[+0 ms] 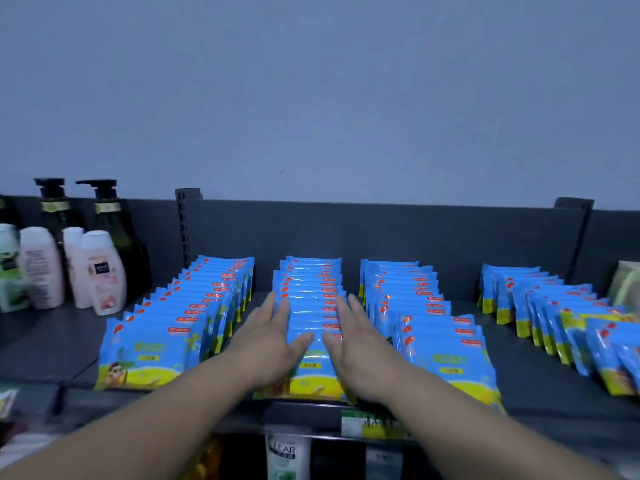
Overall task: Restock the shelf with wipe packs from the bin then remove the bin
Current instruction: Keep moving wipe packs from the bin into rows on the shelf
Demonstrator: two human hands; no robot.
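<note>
Blue and yellow wipe packs stand in rows on the dark grey top shelf (540,382). The middle row of wipe packs (313,299) runs from the front edge to the back panel. My left hand (268,344) lies flat against the left side of that row, fingers stretched out. My right hand (356,344) lies flat against its right side, thumb on the front pack. Neither hand grips a pack. Another row (180,323) stands to the left, one (429,327) to the right, and a fourth row (568,313) leans at the far right. No bin is in view.
White and pink lotion bottles (100,271) and dark pump bottles (107,216) stand at the shelf's left end. A pale box (627,285) sits at the far right. A price label (370,424) hangs on the shelf's front edge, with a shampoo bottle (285,455) on the shelf below.
</note>
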